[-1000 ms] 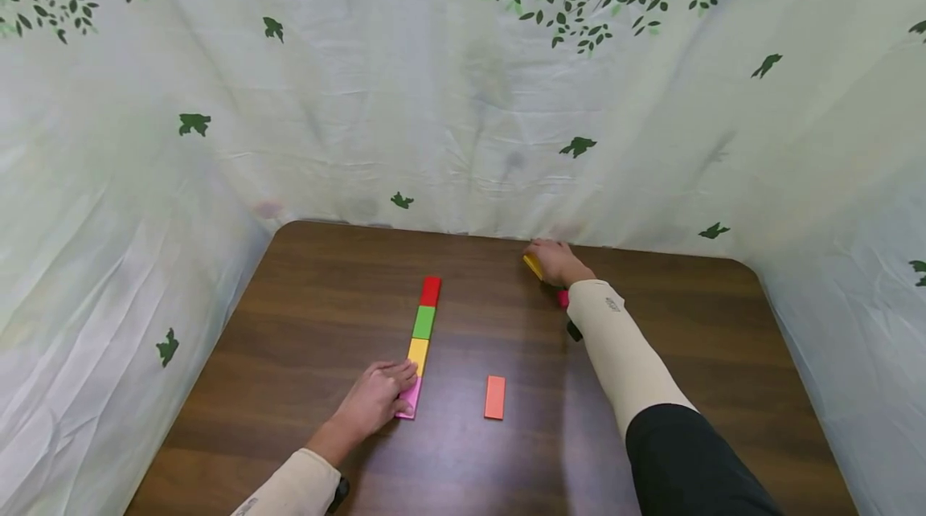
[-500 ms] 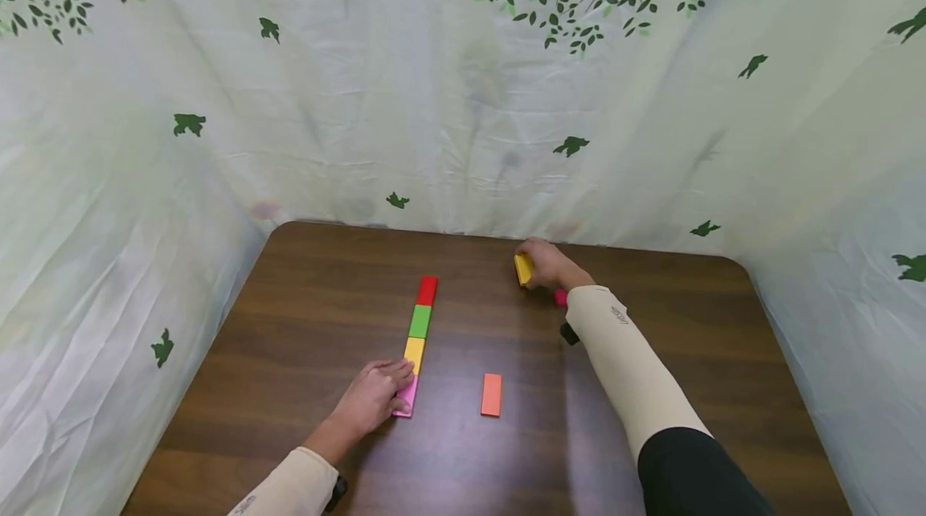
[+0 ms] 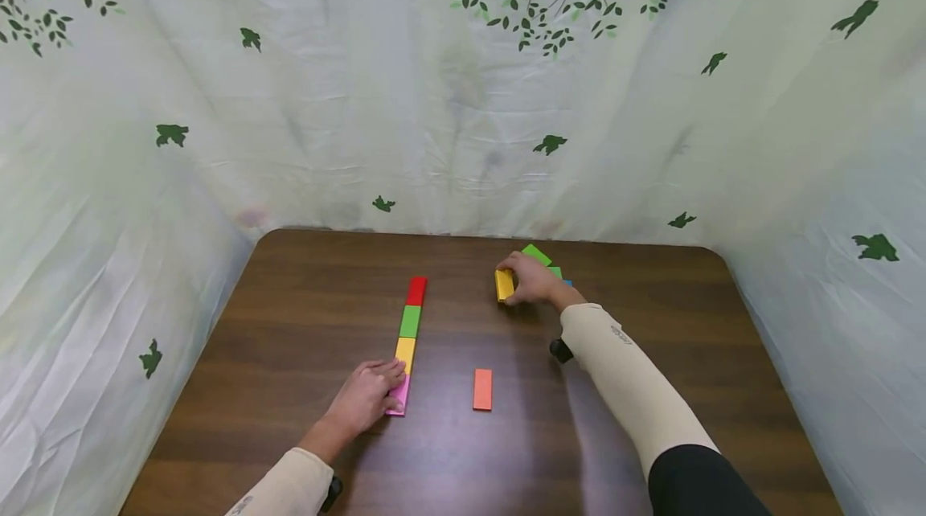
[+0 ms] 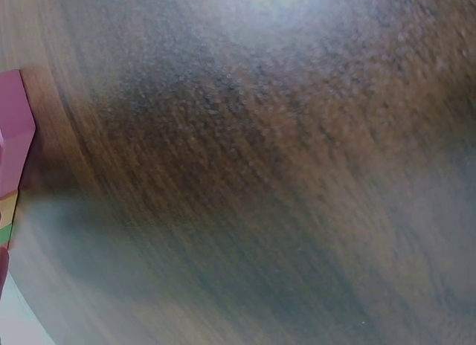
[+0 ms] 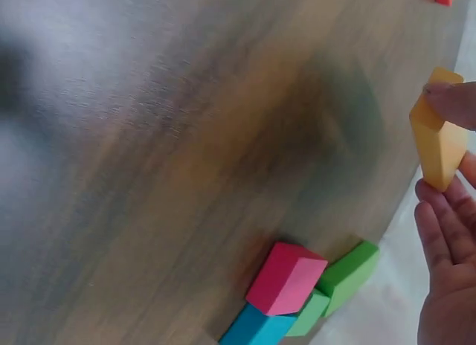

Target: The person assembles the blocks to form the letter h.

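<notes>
In the head view my right hand [image 3: 530, 279] holds a yellow block [image 3: 505, 286] above the back of the table. The right wrist view shows that yellow block [image 5: 440, 137] pinched between thumb and fingertips. A row runs away from me: a pink block [image 3: 399, 397], a yellow block [image 3: 405, 352], a green block [image 3: 409, 321] and a red block [image 3: 416, 291], end to end. My left hand [image 3: 367, 394] rests at the row's near end, fingers on the pink block and partly over the near yellow one. Most of that hand lies outside the left wrist view.
An orange block [image 3: 482, 390] lies alone right of the row. Behind my right hand sits a cluster: a green block [image 5: 351, 274], a lighter green block [image 5: 309, 313], a crimson block [image 5: 286, 278] and a blue block [image 5: 256, 329]. A hanging cloth [image 3: 448, 98] borders the table's back.
My right hand has moved left and slightly toward me with the yellow block, uncovering green blocks behind it. The left hand stays on the row. The head view has shifted a little.
</notes>
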The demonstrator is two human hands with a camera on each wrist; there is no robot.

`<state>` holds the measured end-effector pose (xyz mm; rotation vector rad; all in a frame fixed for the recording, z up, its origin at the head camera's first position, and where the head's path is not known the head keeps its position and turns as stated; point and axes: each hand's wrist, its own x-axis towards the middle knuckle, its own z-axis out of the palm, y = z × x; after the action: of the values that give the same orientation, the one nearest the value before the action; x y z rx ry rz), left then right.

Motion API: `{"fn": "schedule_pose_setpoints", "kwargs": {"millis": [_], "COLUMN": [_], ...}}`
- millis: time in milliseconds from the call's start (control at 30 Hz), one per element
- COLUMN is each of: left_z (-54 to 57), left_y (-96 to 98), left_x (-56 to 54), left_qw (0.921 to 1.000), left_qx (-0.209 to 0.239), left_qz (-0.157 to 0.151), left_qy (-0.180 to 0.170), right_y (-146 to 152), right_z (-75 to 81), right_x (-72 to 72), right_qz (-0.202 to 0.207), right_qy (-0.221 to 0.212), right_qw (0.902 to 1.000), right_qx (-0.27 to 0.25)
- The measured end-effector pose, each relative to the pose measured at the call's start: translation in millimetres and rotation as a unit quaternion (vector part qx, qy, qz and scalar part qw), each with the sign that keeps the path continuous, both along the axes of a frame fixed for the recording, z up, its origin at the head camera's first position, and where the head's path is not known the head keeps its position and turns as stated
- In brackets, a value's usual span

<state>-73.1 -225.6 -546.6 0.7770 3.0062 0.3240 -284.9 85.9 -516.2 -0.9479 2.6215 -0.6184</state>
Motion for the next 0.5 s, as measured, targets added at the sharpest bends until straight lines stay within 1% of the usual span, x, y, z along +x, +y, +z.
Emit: {"fn": "schedule_pose_setpoints", "kwargs": {"millis": [67, 200, 333, 500], "left_z": [1.4, 3.6, 3.6, 3.7], "left_y": [-0.1, 0.2, 0.5, 1.0], "left_x": [-0.1, -0.6, -1.0, -0.4], "left_qw": [1.0, 0.9999, 0.9998, 0.9998], "left_qx": [0.0, 0.001, 0.002, -0.003], "left_qz": [0.003, 0.001, 0.002, 0.003], "left_qy": [-0.006, -0.013, -0.018, -0.022], "right_y": [-1, -3, -4, -5], "right_z": [-1.6, -5.6, -9.9, -13.9], "right_x": [4.2, 14.3, 26.7, 44.1], "right_qz": [0.006, -0.001, -0.016, -0.043], "right_qy": [0.009, -0.002, -0.017, -0.042], "right_qw": [0.9999, 0.9999, 0.9996, 0.9981], "right_qx": [-0.001, -0.012, -0.017, -0.01]}}
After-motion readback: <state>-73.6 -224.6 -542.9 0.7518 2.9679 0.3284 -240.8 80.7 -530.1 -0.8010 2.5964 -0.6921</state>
